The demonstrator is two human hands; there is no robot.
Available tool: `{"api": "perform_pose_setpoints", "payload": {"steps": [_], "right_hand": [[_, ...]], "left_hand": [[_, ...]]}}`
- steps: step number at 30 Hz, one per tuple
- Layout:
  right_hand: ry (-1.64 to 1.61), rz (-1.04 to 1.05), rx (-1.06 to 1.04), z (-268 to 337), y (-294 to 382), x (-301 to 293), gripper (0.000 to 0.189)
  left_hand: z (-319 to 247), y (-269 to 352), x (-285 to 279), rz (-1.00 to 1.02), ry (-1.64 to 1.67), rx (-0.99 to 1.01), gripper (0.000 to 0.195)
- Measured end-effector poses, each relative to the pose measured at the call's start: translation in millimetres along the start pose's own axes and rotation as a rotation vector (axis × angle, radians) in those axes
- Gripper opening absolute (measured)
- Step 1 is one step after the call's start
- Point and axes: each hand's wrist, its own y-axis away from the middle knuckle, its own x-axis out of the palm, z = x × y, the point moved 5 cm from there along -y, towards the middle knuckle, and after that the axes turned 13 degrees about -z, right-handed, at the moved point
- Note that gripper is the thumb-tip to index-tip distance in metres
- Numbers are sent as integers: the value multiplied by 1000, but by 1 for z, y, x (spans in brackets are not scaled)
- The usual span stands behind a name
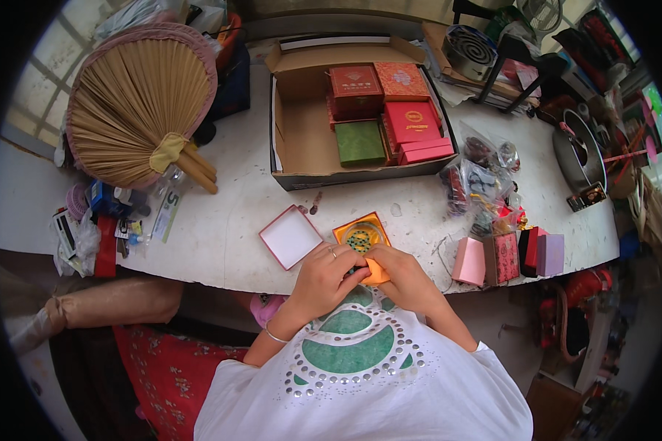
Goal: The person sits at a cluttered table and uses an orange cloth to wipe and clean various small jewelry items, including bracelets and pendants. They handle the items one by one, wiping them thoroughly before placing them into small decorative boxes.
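Observation:
Near the table's front edge, my right hand (405, 274) grips a small orange pouch (376, 272). My left hand (328, 275), with a ring and a bangle, has its thumb and fingers pinched on a small dark object (356, 270) beside the pouch; beads seem likely, but fingers cover most of it. Just beyond both hands lies an open red gift box (385, 225) lined in yellow, holding a clear bangle (379, 234) and a green beaded bracelet (358, 240). Its apparent lid (291, 237), white inside with a red rim, rests to the left.
A large black cardboard box (303, 132) contains several red gift boxes (414, 122) and a green one (359, 143). Bagged jewellery (482, 179) and small upright boxes (502, 256) stand right. Leftward are a palm-leaf fan (143, 105) and clutter (107, 198). A metal pan (579, 149) sits far right.

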Motion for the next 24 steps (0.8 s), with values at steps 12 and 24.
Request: {"api": "perform_pose_setpoints", "payload": {"steps": [12, 24], "right_hand": [[-838, 313, 562, -49, 24, 14, 21], [-1073, 70, 803, -55, 33, 33, 35]], "left_hand": [[-4, -5, 2, 72, 103, -21, 13], [-9, -9, 5, 35, 60, 147, 14]]}}
